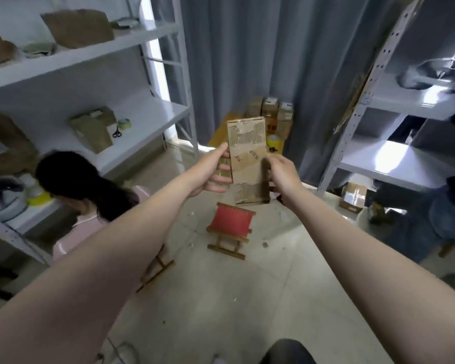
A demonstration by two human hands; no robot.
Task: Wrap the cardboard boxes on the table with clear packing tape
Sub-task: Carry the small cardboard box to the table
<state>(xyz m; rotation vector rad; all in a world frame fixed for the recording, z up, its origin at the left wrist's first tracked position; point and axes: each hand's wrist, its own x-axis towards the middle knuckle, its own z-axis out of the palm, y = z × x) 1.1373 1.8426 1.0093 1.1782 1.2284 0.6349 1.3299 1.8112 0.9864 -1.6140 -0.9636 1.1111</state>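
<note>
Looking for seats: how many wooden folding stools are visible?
2: a red-seated wooden folding stool on the floor beneath the held brown cardboard box; a second stool under the seated person, mostly hidden. Others may be hidden.

Looks to me like a stockroom or packing room. From my end of the feed I've got white metal shelving [90,56] on the left, loaded with brown cardboard packages [76,27], plus a roll of tape [124,124] and a pair of scissors [117,132] lying on one shelf. Grey bolt-together racking [394,158] stands on the right, with a floor box [353,197] sitting low beside it. More small boxes [271,114] are stacked against a grey curtain [247,48] at the back, next to a yellow tape roll [273,141]. The floor [221,298] is bare and pale with scraps on it, and a little red folding stool [230,222] stands there. The cardboard box [247,164] held up in the middle is patched with tape too.
</note>
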